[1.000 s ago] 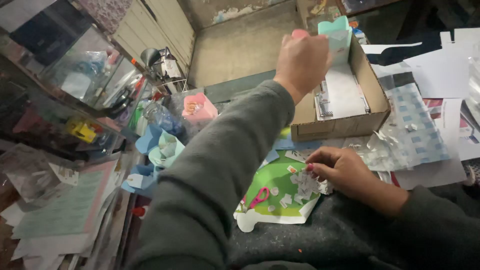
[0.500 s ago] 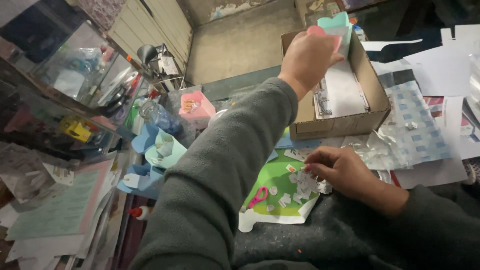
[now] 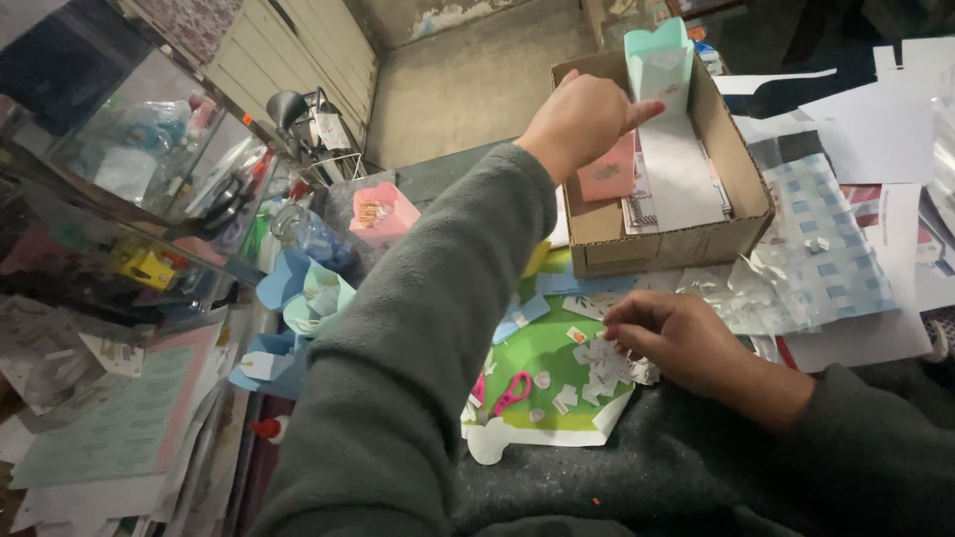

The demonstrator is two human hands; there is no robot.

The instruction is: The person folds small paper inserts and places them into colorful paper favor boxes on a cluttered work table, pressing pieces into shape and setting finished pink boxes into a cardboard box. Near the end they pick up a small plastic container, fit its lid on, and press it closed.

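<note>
Your big cardboard box (image 3: 597,224) sits at the far right of the messy table, past both your hands. It is open on top, and its long side runs from near you to far from you.

A tall mint-green paper cup (image 3: 659,55) stands upright at the far end of the box. Its long side points straight up. Your left hand (image 3: 582,119) is stretched out over the box, and one finger points right at the mint cup, touching it or almost touching it. I cannot tell if the other fingers hold anything. So the left hand is much nearer to the mint cup than the right one is. The cup lies just to the right of that hand.

A flat pink piece (image 3: 609,174) leans in the box, just under your left hand.

Near you lies a green card (image 3: 542,348) with pink scissors (image 3: 510,391) on it.

Your right hand (image 3: 686,338) rests low and near you, on the right edge of the green card. Its fingers are curled in over a little pile of white paper bits (image 3: 607,363).
</note>
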